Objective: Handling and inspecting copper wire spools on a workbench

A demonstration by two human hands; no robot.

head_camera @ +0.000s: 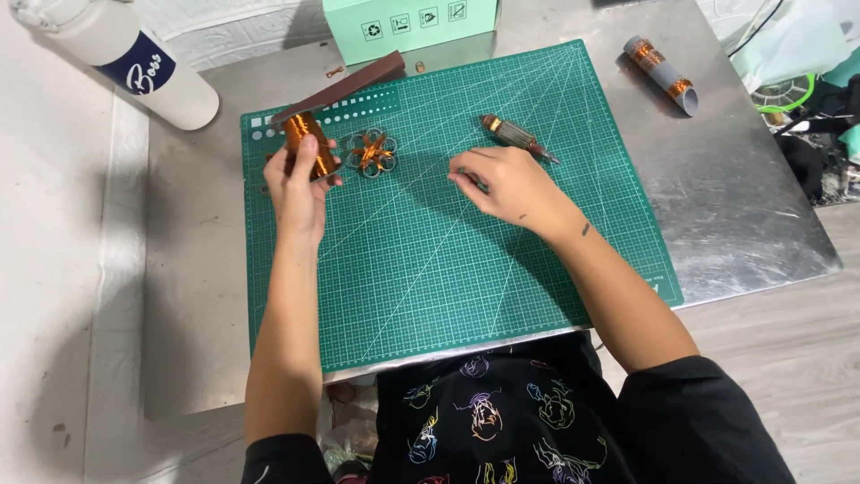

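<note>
L hand [300, 184] is holding copper wire spool [311, 143] in its fingers; R hand [511, 184] is resting on green mat [466, 269], fingers pinched narrow, maybe on thin wire.

One green cutting mat [466, 260] lies on the worktop [743, 215]. On the mat: one star-shaped copper coil piece [372, 152] and one screwdriver [518, 137]. One spool of copper wire [309, 143] is above the mat's left part. Beyond the mat: one mint-green box [408, 27], one brown strip [345, 87], one grey roll [661, 73] and one white bottle [116, 58].
</note>
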